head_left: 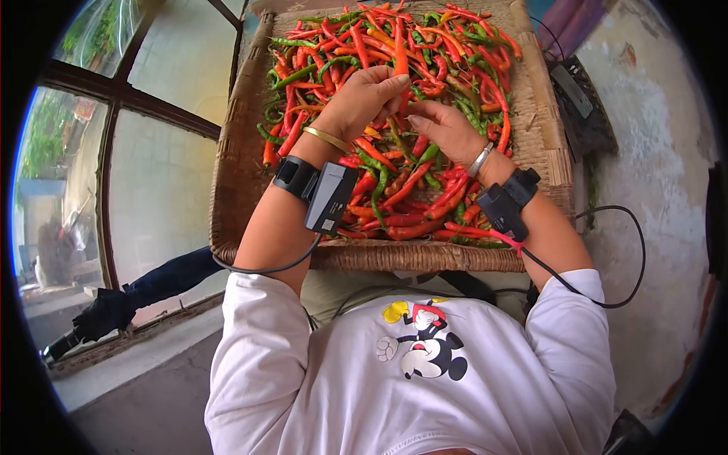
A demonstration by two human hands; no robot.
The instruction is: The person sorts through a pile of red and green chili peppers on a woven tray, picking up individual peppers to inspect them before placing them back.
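My left hand (364,98) is closed, thumb and fingers pinching a long red chili pepper (400,54) that points away from me. Just right of it, my right hand (453,135) has its fingers curled and its thumb near the pepper's lower end. Whatever lies between those fingertips is too small to make out. Beneath both hands, a heap of red, orange and green chili peppers (409,225) fills much of a shallow woven basket (455,256). The near rim of this basket is close to my lap.
A framed window (163,163) stands on the left, with a folded dark umbrella (163,292) leaning by its sill. To the right are a dark device (572,91) and a pale stained wall (644,114). A black cable (641,250) loops from my right wrist device (504,208).
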